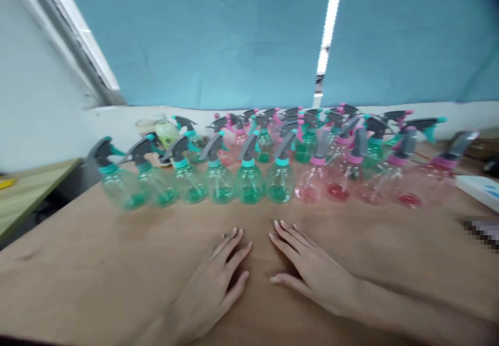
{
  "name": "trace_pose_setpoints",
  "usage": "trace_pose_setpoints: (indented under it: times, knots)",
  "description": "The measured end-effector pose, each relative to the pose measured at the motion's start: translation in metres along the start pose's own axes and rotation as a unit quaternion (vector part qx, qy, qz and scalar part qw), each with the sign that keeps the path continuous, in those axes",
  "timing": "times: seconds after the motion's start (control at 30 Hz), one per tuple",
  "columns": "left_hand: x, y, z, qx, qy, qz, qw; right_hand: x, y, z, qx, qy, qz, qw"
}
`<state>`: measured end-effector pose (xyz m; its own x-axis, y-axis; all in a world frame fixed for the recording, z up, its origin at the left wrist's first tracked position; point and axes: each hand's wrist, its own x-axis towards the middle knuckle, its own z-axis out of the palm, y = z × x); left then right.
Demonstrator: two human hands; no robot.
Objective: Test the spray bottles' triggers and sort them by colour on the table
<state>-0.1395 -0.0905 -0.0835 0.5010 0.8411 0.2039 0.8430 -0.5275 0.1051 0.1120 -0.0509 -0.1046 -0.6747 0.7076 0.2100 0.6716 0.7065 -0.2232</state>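
My left hand point(212, 278) lies flat on the wooden table point(97, 263), fingers spread and holding nothing. Beside it, a gap apart, my right hand point(312, 268) rests palm down with its fingers stretched out. Beyond my fingertips stands a front row of clear spray bottles with grey trigger heads. Those on the left, such as this green spray bottle point(249, 182), have teal collars. On the right they are pink, like this pink spray bottle point(310, 182) with a pink collar. Neither hand touches a bottle.
Behind the front row stand several more spray bottles point(306, 145), green and pink mixed. A pale green container point(167, 131) stands at the back left. A white box point(481, 190) and a dark, pixelated object point(485, 231) lie at the right. A blue curtain point(218, 39) hangs behind.
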Motion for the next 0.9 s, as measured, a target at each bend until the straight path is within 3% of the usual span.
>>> trace_pose_setpoints:
  times: [0.17,0.37,0.43,0.5,0.7,0.8,0.9]
  knots:
    - [-0.048,-0.026,-0.01,-0.036,-0.013,-0.098,0.994,0.055,-0.036,0.018,0.028,0.022,-0.067,0.997]
    - [-0.074,-0.052,-0.018,-0.13,0.003,-0.199,0.971,0.111,-0.077,0.034,0.046,0.039,-0.11,0.992]
    - [-0.078,-0.064,-0.024,-0.199,0.065,-0.237,0.949,0.124,-0.089,0.04,0.049,0.042,-0.118,0.991]
    - [-0.082,-0.08,-0.031,-0.292,0.163,-0.288,0.897,0.133,-0.098,0.046,0.055,0.047,-0.124,0.99]
    - [-0.084,-0.151,-0.06,-0.264,0.352,-0.378,0.815,0.15,-0.114,0.057,0.082,0.06,-0.141,0.985]
    - [-0.076,-0.189,-0.074,-0.229,0.4,-0.399,0.793,0.152,-0.115,0.057,0.09,0.053,-0.144,0.984]
    - [-0.061,-0.221,-0.083,-0.217,0.395,-0.42,0.788,0.152,-0.113,0.058,0.098,0.054,-0.152,0.982]
